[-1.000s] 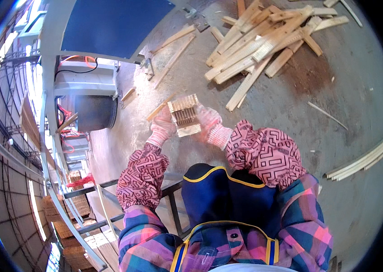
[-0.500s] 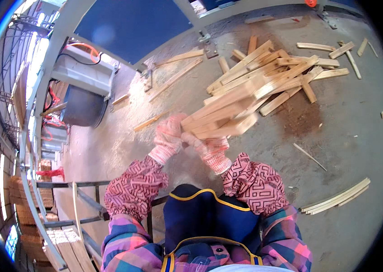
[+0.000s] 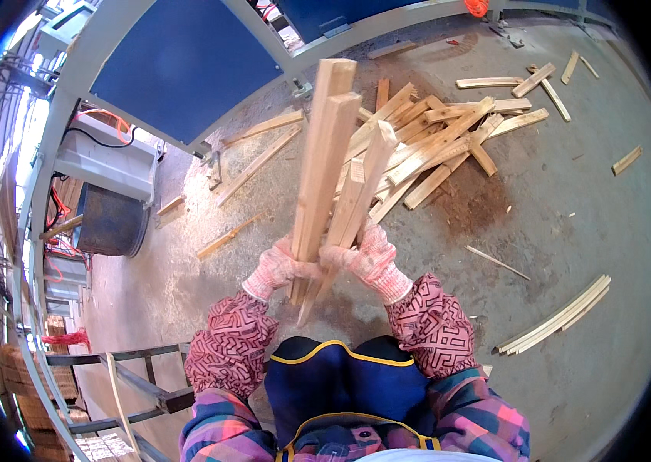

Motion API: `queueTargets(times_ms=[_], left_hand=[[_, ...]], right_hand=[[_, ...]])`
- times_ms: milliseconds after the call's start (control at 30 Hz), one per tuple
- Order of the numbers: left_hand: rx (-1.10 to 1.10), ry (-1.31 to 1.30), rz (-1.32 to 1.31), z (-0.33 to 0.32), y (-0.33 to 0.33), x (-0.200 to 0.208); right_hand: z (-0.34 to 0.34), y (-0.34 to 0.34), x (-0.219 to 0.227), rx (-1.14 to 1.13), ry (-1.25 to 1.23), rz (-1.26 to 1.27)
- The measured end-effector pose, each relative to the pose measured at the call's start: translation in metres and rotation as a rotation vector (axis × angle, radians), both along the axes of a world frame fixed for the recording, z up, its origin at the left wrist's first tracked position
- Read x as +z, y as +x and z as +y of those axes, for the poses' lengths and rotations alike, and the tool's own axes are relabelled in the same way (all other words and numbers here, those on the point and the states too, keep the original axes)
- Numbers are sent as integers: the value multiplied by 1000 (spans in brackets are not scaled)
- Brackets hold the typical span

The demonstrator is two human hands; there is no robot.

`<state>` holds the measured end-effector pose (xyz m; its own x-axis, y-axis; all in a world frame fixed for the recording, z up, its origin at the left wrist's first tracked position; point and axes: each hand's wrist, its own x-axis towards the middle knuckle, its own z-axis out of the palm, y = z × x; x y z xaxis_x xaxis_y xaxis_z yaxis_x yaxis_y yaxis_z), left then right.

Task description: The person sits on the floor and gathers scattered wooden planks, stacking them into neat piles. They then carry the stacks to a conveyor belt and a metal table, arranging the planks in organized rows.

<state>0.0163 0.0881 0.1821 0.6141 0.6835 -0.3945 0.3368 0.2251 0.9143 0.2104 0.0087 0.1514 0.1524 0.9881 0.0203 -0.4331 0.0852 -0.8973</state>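
**Both hands full of wood slats**

From my feed, the left hand (image 3: 273, 269) and right hand (image 3: 369, 258), both gloved, are clamped around a bundle of wood slats (image 3: 331, 173). It sticks up and away from the fists, lower ends poking out below. Further out, a loose pile of slats (image 3: 437, 142) lies on the concrete floor (image 3: 572, 208)
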Motion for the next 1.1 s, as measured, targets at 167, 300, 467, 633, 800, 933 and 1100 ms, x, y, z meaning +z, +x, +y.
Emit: queueTargets(times_ms=[167, 300, 467, 633, 800, 933, 1100], left_hand=[[61, 128, 260, 3, -32, 16], [132, 153, 306, 8, -54, 16], [109, 145, 329, 14, -71, -5], [71, 112, 364, 25, -77, -14], [-30, 25, 250, 29, -67, -7], [-102, -329, 136, 14, -54, -12], [-122, -531, -32, -10, -40, -25]], right_hand=[[-9, 2, -16, 63, 288, -217], [-4, -9, -36, 121, 298, -400], [4, -26, -47, 137, 158, -400], [-4, -24, -38, 83, 180, -257], [-13, 0, -11, 175, 194, 136], [-15, 13, 6, 167, 120, 507], [-11, 9, -18, 15, 86, 647]])
